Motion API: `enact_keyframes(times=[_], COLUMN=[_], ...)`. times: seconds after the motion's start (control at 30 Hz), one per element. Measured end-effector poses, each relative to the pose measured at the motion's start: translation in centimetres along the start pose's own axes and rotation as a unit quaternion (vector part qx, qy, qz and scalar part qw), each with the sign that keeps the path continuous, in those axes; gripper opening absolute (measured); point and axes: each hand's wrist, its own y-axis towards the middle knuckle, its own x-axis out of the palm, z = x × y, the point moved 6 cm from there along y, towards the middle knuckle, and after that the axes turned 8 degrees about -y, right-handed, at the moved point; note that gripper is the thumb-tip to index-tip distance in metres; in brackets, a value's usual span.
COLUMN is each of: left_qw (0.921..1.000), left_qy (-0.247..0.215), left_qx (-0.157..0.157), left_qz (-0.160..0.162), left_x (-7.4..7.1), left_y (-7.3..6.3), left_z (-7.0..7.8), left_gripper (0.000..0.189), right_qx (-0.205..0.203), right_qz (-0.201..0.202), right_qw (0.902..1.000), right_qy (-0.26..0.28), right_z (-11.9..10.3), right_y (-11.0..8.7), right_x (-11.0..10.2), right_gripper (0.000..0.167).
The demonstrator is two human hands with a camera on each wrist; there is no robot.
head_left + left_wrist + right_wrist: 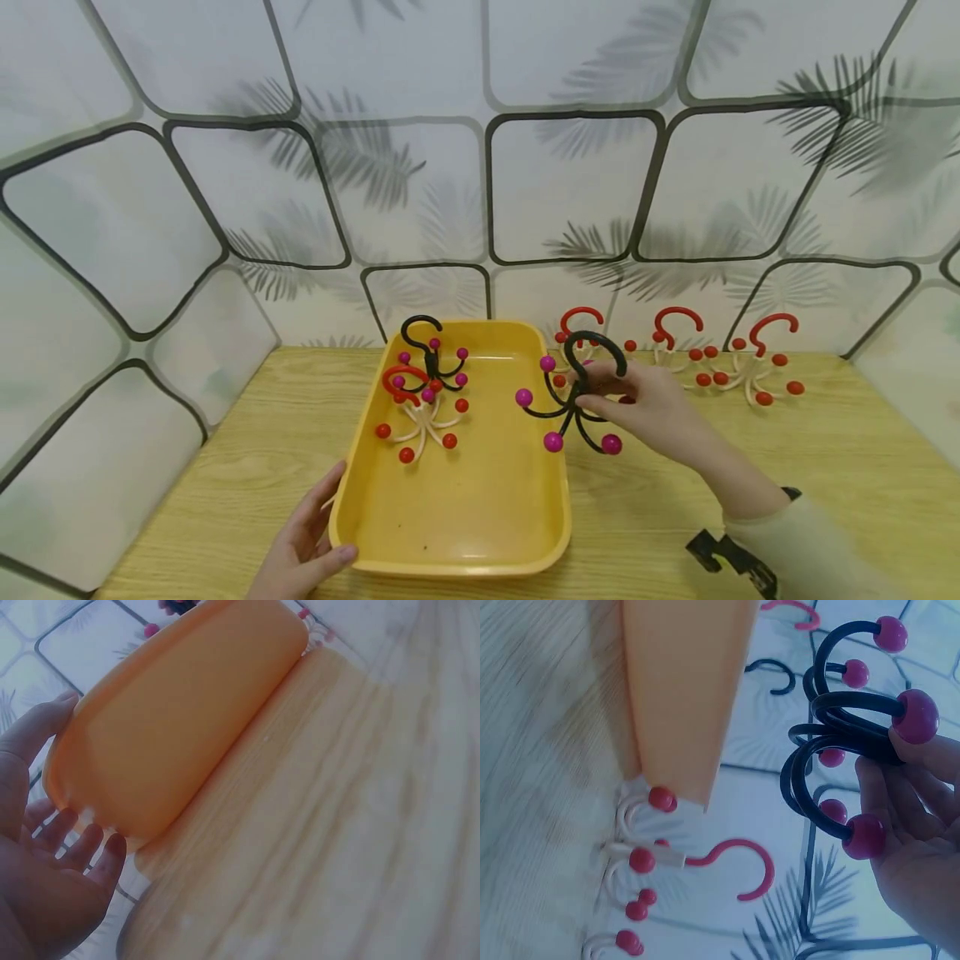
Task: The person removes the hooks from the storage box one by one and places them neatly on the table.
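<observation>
My right hand (643,408) pinches a black multi-arm hook hanger (576,400) by its stem, with its hook up and its magenta-tipped arms spread beside the tray's right rim. In the right wrist view its curved arms (832,705) stand clear of the table. My left hand (303,542) holds the near-left corner of a yellow tray (480,500), thumb at the front rim and fingers along the left side. Inside the tray are a white hanger (422,421) with a red hook and red tips, and behind it another black hanger (431,362).
Several white hangers with red hooks, among them one at the far right (757,371), stand on the wooden table (847,467) near the patterned wall (570,192). A black strap (735,558) sits at my right wrist.
</observation>
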Motion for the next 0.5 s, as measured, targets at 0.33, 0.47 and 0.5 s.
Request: enact_keyframes(times=[0.33,0.47,0.5], left_qw=[0.9999,0.9998,0.9998], left_qy=[0.003,0.004,0.006], left_qx=[-0.011,-0.016,-0.017], left_qz=[0.003,0.006,0.007], left_x=[0.1,0.1,0.1], left_y=[-0.1,-0.1,-0.1], left_z=[0.1,0.1,0.1], left_gripper=[0.079,0.080,0.080], right_qx=[0.051,0.064,0.069], right_qz=[-0.021,-0.042,-0.047], right_qw=[0.9978,0.9966,0.9960], right_qy=[-0.036,-0.030,-0.032], right_z=[2.8,4.0,4.3], right_y=[-1.3,-1.5,-1.6], right_x=[-1.5,-1.3,-1.2], right_gripper=[0.024,0.026,0.026])
